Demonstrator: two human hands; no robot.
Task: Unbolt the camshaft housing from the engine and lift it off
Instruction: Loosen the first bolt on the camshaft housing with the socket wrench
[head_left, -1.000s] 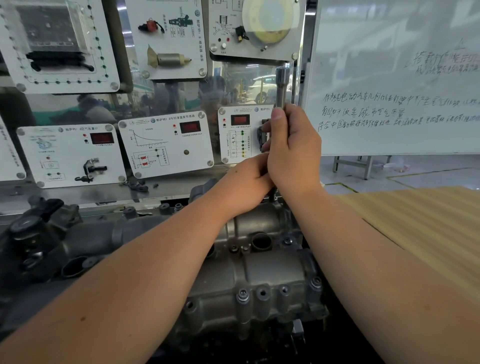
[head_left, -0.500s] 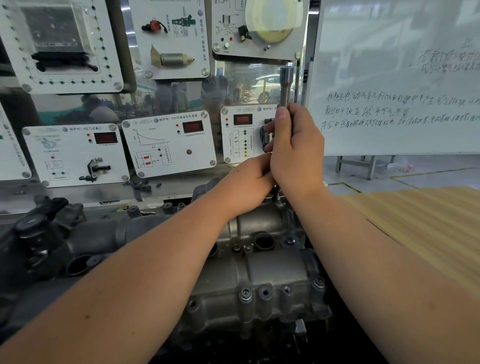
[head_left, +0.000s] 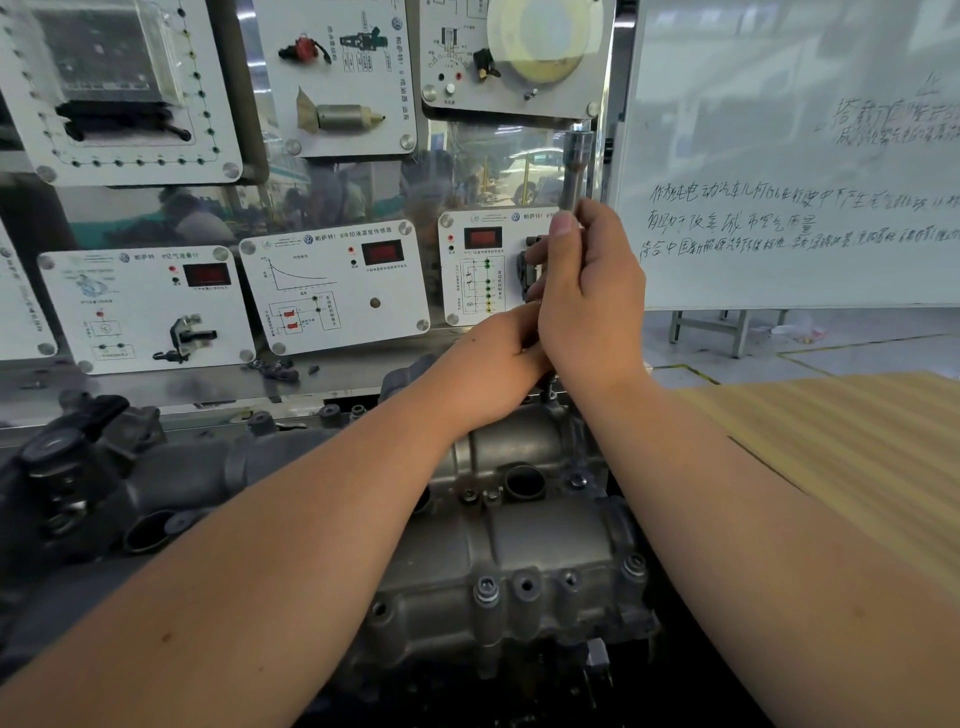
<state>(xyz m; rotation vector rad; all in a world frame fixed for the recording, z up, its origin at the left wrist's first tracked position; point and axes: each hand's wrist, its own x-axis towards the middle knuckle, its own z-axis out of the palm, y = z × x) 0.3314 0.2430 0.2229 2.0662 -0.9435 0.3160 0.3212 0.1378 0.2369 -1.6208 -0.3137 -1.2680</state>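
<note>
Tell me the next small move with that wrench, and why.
Probably turn the wrench loose on the far bolt. The right hand grips it upright, the left hand steadies its base at the housing far edge. A near bolt sits seated, so unbolting isn't done.

Training boards and a whiteboard behind the bench

White sensor display panels (head_left: 332, 286) with red digital readouts hang on the back wall, a whiteboard (head_left: 789, 156) covered in handwritten notes stands to the right, and a wood-grain tabletop (head_left: 857, 457) lies at the right below it, over a grey floor (head_left: 831, 343).
</note>
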